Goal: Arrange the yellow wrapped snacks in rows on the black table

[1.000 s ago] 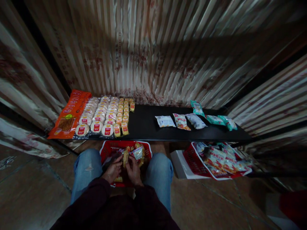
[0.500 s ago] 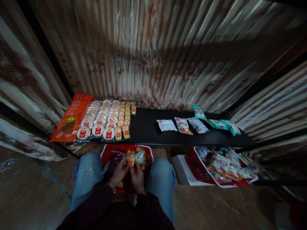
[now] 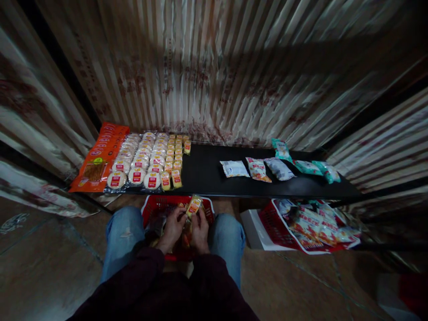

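Note:
Over the red basket (image 3: 211, 213) between my knees, a small yellow wrapped snack cake (image 3: 194, 205) with a red-and-white label is tilted up in my fingers. My right hand (image 3: 199, 231) pinches its lower end. From the other side, my left hand (image 3: 174, 228) has its fingertips closed on the same end. More packets lie in the basket under my hands, mostly hidden. On the black shelf ahead stand rows of similar yellow snack cakes (image 3: 176, 178), beside rows of round white wrapped crackers (image 3: 152, 179).
An orange snack bag (image 3: 96, 162) lies at the left end of the black shelf (image 3: 207, 178). White packets (image 3: 258, 169) and teal packets (image 3: 306, 167) lie farther right. Below, a second red basket (image 3: 276, 227) full of packets overlaps a white box (image 3: 252, 229). Pleated curtains surround the shelf.
Both hands have shifted slightly right and raised the snack cake toward the shelf's front edge. The shelf rows look the same, while the view has tilted a little.

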Tool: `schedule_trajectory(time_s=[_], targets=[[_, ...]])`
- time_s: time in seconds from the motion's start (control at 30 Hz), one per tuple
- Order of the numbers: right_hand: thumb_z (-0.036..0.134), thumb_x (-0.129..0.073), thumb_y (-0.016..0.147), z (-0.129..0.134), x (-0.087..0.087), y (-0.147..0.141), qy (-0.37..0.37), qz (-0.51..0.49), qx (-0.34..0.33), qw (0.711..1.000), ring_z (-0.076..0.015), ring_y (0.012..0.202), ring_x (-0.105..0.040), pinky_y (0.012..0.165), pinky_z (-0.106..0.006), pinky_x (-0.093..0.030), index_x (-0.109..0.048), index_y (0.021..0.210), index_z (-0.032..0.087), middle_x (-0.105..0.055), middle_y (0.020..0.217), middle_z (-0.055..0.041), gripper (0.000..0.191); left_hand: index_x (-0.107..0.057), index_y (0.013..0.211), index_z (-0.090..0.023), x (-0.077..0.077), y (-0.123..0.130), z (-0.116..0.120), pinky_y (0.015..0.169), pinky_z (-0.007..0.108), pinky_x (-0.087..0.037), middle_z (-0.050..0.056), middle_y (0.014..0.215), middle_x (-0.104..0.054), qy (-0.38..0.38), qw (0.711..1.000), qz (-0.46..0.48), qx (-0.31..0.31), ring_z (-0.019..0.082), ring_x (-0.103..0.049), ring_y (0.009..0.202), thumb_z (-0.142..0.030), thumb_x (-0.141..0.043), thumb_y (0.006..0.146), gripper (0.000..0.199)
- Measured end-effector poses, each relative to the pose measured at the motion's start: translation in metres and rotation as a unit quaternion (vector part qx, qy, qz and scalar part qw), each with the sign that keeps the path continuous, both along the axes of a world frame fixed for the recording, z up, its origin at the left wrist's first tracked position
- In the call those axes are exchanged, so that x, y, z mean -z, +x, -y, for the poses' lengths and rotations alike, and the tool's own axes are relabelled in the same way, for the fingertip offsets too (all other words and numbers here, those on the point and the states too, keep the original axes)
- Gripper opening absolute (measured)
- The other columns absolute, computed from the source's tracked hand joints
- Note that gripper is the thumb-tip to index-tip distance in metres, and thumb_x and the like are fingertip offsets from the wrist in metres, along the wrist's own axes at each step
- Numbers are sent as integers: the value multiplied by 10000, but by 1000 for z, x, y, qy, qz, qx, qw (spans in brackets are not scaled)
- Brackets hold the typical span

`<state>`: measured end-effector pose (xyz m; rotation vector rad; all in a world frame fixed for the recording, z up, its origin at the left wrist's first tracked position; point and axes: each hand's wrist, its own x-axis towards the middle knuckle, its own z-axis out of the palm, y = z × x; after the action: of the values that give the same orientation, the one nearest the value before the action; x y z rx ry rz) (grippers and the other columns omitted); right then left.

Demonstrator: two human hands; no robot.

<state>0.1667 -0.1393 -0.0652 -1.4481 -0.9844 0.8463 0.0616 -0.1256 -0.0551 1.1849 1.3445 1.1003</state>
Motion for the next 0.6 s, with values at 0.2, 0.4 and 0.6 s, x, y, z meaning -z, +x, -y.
schedule_trajectory(time_s=[0.2, 0.4, 0.6], targets=[[408, -471, 842, -26, -27, 8, -3, 26, -26, 999, -204, 967, -619, 882, -324, -461, -597, 1196, 142, -681, 1091, -97, 460, -583, 826, -183, -24, 12, -24, 786, 270, -493, 23, 833, -666, 29, 999, -19, -12, 143, -633, 820, -206, -538, 765, 79], [400, -452, 841, -51, -37, 11, -3, 71, -1, 997, -210, 956, -617, 846, -308, -468, -584, 1208, 126, -692, 1069, -108, 476, -613, 849, -176, -34, 21, -43, 825, 297, -479, 40, 881, -647, 80, 988, -116, -54, 150, -609, 848, -122, -500, 762, 152], [399, -442, 833, -82, -41, 12, 23, 71, 0, 997, -219, 1003, -613, 902, -341, -457, -592, 1181, 129, -659, 1160, -124, 465, -623, 932, -156, -48, 30, -61, 867, 315, -481, 77, 955, -639, 85, 978, -173, -75, 168, -604, 916, -50, -472, 740, 266]])
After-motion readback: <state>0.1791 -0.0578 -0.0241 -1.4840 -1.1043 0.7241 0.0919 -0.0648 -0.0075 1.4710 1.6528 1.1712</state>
